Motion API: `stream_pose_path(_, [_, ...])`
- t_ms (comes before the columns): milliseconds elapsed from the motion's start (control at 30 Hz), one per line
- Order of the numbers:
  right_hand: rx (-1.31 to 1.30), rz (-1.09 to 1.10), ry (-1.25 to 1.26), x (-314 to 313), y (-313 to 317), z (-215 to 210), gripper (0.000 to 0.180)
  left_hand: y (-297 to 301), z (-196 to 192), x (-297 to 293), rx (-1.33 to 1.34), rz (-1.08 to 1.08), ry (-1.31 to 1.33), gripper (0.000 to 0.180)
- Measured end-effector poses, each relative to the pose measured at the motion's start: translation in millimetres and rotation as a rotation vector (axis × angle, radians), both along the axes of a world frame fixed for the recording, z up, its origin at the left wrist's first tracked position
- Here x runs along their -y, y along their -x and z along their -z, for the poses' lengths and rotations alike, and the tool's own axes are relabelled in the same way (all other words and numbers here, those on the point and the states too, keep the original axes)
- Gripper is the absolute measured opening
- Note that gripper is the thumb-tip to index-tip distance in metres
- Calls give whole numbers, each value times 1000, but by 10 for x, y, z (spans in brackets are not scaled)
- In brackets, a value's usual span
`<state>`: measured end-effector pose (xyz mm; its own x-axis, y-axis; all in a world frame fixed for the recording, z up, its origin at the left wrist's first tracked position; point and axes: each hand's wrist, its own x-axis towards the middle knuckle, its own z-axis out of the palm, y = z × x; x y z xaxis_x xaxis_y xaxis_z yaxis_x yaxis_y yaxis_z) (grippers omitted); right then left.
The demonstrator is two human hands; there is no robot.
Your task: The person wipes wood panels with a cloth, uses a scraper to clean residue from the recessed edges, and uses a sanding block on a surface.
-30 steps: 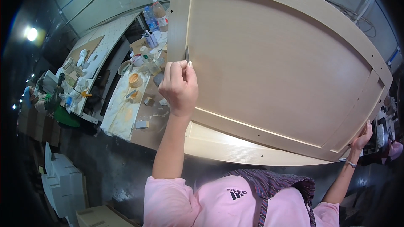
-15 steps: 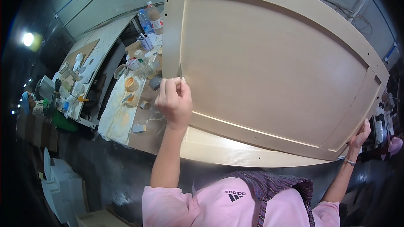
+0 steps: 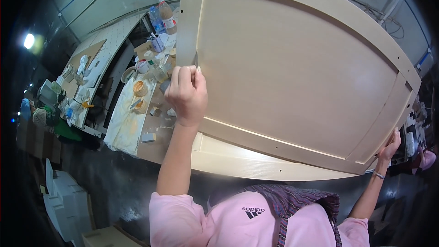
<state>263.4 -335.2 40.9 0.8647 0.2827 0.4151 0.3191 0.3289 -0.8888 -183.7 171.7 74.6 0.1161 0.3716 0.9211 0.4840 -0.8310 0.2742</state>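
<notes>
A large pale framed panel [image 3: 292, 68] with small dark holes along its frame stands tilted in front of me. My left hand [image 3: 186, 93] is closed around a thin pointed blade [image 3: 197, 58], whose handle, if any, is hidden in the fist. The blade's tip touches the inner edge of the panel's left frame strip. At the lower right corner, my right hand [image 3: 389, 146] holds the panel's outer edge, fingers stretched along it. Beneath the tilted panel lies a second pale panel [image 3: 238, 164], mostly covered.
On the left of the bench, a stained white cloth [image 3: 122, 128] carries orange-topped tubs [image 3: 140, 88]. Beyond are bottles [image 3: 168, 20] and a pen cup [image 3: 157, 42]. A small grey block [image 3: 148, 137] lies near the bench edge. White boxes [image 3: 68, 201] stand on the floor; another person [image 3: 426, 159] is far right.
My left hand has slid up along the frame strip, away from me, with the blade. My right hand keeps its place on the panel edge.
</notes>
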Motion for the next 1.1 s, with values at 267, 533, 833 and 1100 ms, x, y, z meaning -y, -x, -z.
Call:
stream_pose_path(267, [12,20,37,-41,55,-34,28,74,55,52,-66,-8,39,19])
stream_pose_path(533, [29,13,71,47,22,-20,27,132,153,73,-99,-32,59,19])
stream_pose_path(833, [-23,-41,37,-84,141,-90,30,90,236,24,-39,27,22,23])
stream_pose_path(1100, [40,32,79,54,-22,-5,28,-2,82,-17,-33,62,-9,18])
